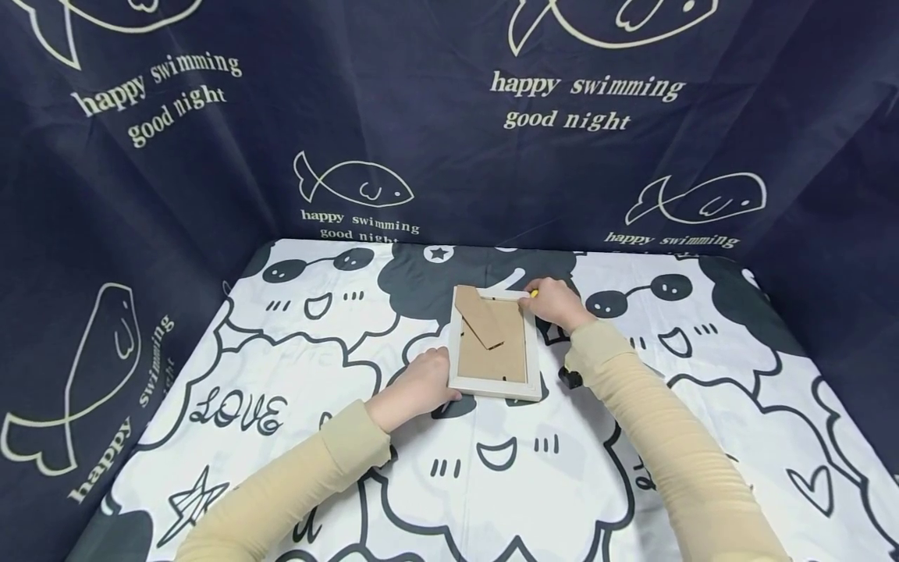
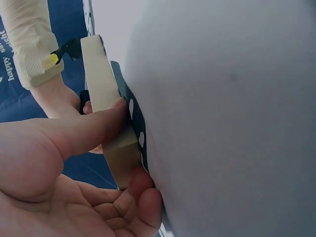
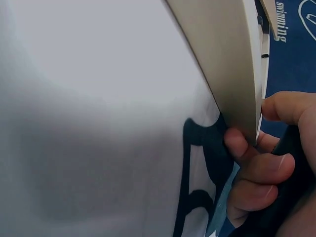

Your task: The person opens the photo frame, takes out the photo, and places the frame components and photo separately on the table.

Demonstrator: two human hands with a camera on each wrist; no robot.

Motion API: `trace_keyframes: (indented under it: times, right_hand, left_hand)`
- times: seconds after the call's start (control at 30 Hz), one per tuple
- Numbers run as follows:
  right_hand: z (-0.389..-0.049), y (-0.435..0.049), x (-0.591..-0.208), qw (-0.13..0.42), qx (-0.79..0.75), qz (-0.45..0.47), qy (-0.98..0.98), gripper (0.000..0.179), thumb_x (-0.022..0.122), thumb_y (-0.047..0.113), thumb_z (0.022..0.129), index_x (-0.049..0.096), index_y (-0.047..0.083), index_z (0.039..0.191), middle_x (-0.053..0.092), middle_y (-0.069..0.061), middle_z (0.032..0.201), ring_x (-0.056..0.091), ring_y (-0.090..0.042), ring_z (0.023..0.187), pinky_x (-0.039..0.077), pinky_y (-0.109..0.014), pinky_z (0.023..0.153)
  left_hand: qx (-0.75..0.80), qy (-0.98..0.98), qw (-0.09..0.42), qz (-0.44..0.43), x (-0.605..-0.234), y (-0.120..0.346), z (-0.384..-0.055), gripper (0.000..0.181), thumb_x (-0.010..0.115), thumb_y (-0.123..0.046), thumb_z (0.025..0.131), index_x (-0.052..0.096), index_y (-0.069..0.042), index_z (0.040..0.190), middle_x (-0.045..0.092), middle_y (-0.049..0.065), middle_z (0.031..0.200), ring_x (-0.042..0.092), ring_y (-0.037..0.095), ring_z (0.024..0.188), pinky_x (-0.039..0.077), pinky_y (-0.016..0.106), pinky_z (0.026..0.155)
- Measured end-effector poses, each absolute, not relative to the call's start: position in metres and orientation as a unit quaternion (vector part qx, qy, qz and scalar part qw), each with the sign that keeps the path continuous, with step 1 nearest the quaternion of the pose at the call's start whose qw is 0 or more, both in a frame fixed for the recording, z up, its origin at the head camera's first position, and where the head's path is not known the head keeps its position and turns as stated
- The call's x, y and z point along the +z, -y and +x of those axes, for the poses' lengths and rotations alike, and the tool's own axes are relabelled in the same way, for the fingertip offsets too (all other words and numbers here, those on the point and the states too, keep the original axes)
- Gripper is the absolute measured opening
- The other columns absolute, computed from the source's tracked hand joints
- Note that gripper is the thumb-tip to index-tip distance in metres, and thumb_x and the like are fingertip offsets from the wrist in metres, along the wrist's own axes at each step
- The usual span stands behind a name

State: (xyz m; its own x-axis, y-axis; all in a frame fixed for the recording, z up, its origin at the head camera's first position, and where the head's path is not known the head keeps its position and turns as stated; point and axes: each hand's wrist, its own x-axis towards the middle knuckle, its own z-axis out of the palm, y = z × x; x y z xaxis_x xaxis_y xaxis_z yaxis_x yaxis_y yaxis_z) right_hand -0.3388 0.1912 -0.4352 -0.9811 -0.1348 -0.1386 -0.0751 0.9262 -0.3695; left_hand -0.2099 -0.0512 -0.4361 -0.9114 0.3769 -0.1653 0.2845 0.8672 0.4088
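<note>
A pale picture frame [image 1: 495,385] lies back side up on the patterned cloth in the head view. Its brown backing board [image 1: 477,364] faces up, with a brown stand leg [image 1: 485,324] slanting across it. My left hand [image 1: 417,384] grips the lower left corner; in the left wrist view, the thumb [image 2: 101,124] lies along the frame's side. At the upper right corner my right hand [image 1: 557,303] pinches the rim. A dark handle-like thing [image 3: 302,170] is tucked in the right palm, mostly hidden, and a bit of yellow [image 1: 534,293] shows by those fingers.
The white cloth [image 1: 281,484] with black cartoon drawings covers the table. Dark blue curtains [image 1: 449,125] printed with fish and words stand behind it and on both sides. A small black piece [image 1: 570,378] sits under the right cuff.
</note>
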Motion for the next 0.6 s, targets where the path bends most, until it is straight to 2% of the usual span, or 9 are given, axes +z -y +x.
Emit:
trace_keyframes:
  times: [0.33,0.6]
  right_hand:
    - [-0.335,-0.1877,-0.4288,0.07,-0.164,-0.063,-0.982,0.039,0.057,0.028,0.088,0.063,0.002,0.115,0.065,-0.02,0.108,0.06,-0.029,0.083,0.049,-0.041,0.07]
    - [-0.3336,-0.1889,-0.4259,0.052,-0.153,-0.065,-0.985,0.041,0.057,0.026,0.085,0.063,-0.001,0.115,0.066,-0.021,0.105,0.06,-0.029,0.081,0.05,-0.043,0.071]
  left_hand:
    - [0.207,-0.956,0.125,0.168,-0.4342,0.0517,-0.2077,0.049,0.077,-0.024,0.078,0.057,0.009,0.107,0.058,0.011,0.083,0.05,0.017,0.07,0.043,0.026,0.057]
    - [0.209,-0.954,0.129,0.169,-0.4337,0.0537,-0.2085,0.041,0.075,-0.024,0.08,0.058,0.006,0.103,0.056,0.009,0.08,0.05,0.016,0.068,0.043,0.025,0.056]
